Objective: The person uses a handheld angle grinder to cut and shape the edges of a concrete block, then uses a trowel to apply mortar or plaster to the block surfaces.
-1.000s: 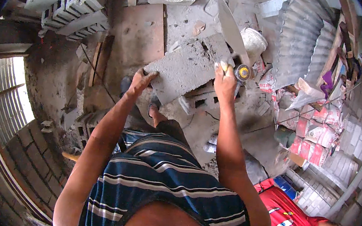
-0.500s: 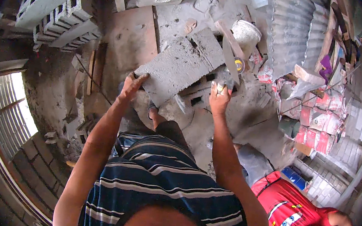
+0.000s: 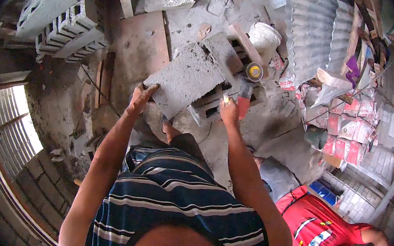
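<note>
My left hand (image 3: 142,95) grips the near left edge of a pitted grey concrete slab (image 3: 185,76), which lies tilted on hollow block pieces (image 3: 250,97). With closed fingers, my right hand (image 3: 228,109) holds a long flat grey blade (image 3: 224,73), which is angled across the slab's right part beside a break. Just right of the blade is a tool with a yellow-centred disc (image 3: 254,72); a red and grey piece below it is partly hidden by my right hand.
Stacked blocks (image 3: 77,29) stand upper left; a board (image 3: 139,35) lies behind the slab. A white bucket (image 3: 263,38), corrugated sheets (image 3: 312,29) and red-white sacks (image 3: 345,129) are at right. A person in red (image 3: 315,231) bends low at lower right. A block wall (image 3: 32,178) is lower left.
The blade has swung down from beyond the slab onto it, and my right hand has moved down and slightly left. The person in red has shifted a little.
</note>
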